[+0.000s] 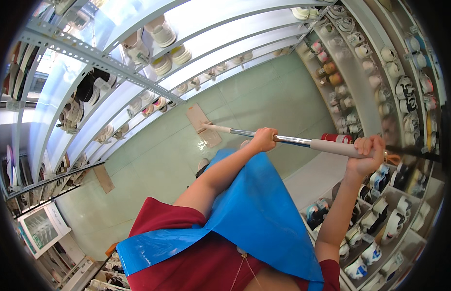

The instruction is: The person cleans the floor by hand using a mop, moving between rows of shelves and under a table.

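A flat mop with a pale, wide rectangular head [209, 136] rests on the floor, left of the picture's middle. Its metal and beige pole [292, 140] slants across in front of me to the right. My left hand [265, 139] is closed around the metal middle of the pole. Near the pole's upper end, my right hand [367, 152] wraps around the thick beige grip. A blue apron [258, 203] hangs over my dark red shirt and hides part of my legs and feet.
Shelves of shoes [160, 32] line the upper left, with more shoe racks [341, 58] at right and lower right [378, 218]. A red container [334, 138] stands behind the pole. Pale green floor tiles [152, 156] run between the shelves. A tan board [104, 178] lies by the left shelf.
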Demonstrator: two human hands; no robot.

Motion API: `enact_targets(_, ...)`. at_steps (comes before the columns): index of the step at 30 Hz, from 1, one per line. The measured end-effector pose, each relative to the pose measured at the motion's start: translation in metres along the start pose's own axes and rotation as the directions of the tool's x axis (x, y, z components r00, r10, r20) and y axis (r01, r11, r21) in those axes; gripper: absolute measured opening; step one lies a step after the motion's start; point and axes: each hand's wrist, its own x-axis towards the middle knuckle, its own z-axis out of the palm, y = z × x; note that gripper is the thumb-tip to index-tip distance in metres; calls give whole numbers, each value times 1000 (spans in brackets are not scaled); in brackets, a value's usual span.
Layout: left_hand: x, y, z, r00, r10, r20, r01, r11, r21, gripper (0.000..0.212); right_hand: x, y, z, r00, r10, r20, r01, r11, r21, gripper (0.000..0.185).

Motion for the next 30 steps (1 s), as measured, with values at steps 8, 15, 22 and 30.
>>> enact_targets(8,-147,-123,-68,981,-181,-72,188,975,114,6,-135,101,44,988,130,84,-138,985,101,5)
enact_targets(15,-327,-240,-156,917,-210,-338,287,937,197,5,-304,159,143,843,244,480,-239,968,-73,4)
enact_targets(22,-427,-299,-184,612,-393,-686,347,913,-213,14,-361,149,229,367,105,924,-360,932,37,14)
enact_targets(30,-330,-167,-140,667,-172,-725,83,984,-156,43,-261,60,227,-193,-194,962,-219,964,150,11)
